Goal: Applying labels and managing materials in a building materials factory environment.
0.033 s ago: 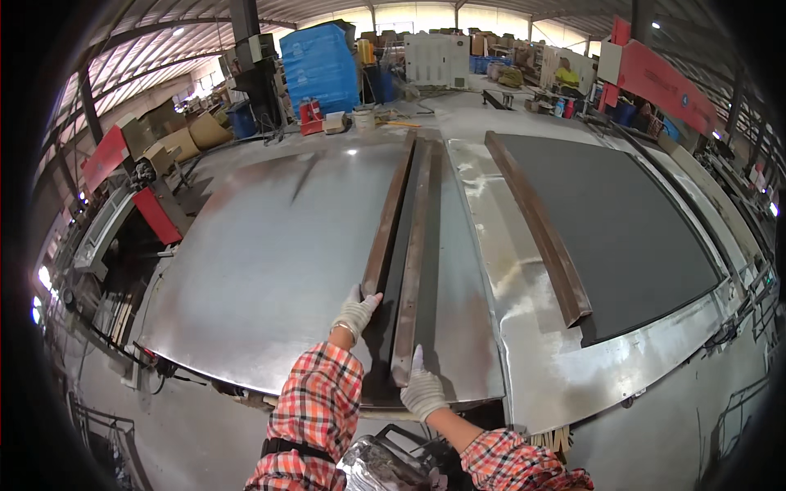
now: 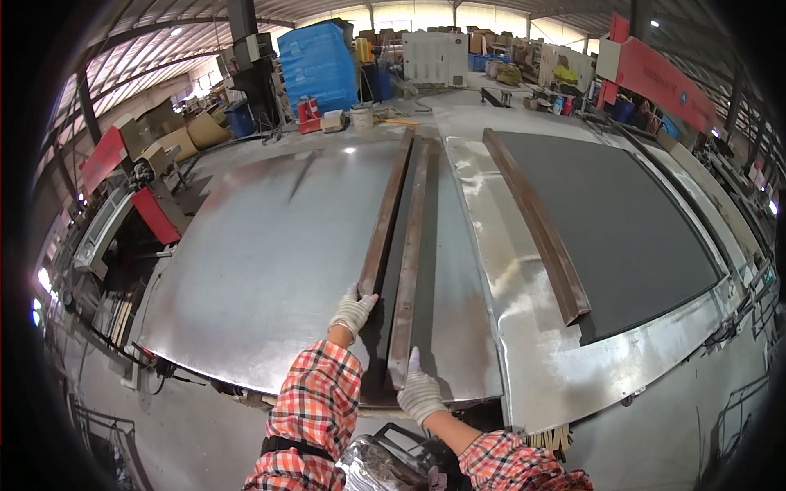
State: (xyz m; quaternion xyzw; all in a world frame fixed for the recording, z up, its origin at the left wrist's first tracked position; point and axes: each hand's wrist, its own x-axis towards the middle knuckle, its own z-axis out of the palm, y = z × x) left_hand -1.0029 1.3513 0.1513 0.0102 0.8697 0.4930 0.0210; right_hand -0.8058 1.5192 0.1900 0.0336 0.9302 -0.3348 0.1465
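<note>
Two long brown angle bars lie side by side, running away from me over a big grey metal sheet (image 2: 246,245). My left hand (image 2: 353,312), in a whitish knit glove, is closed on the near part of the left bar (image 2: 385,233). At the near end of the right bar (image 2: 408,278), my gloved right hand (image 2: 421,394) grips the side edge, its thumb pointing up along the bar. Dark material (image 2: 422,315) shows between the bars and along the right bar's right side. Fingers of both hands are partly hidden.
To the right, a third brown bar (image 2: 536,221) lies along the left edge of a dark sheet (image 2: 610,229) on a shiny metal plate (image 2: 532,360). Red machine arms (image 2: 667,86) stand at both sides. Behind are a blue-wrapped stack (image 2: 318,69), a white cabinet (image 2: 435,59) and a person (image 2: 565,72).
The right bar and my right hand have shifted very slightly left, narrowing the gap between the bars at the far end. My left hand stays on its bar.
</note>
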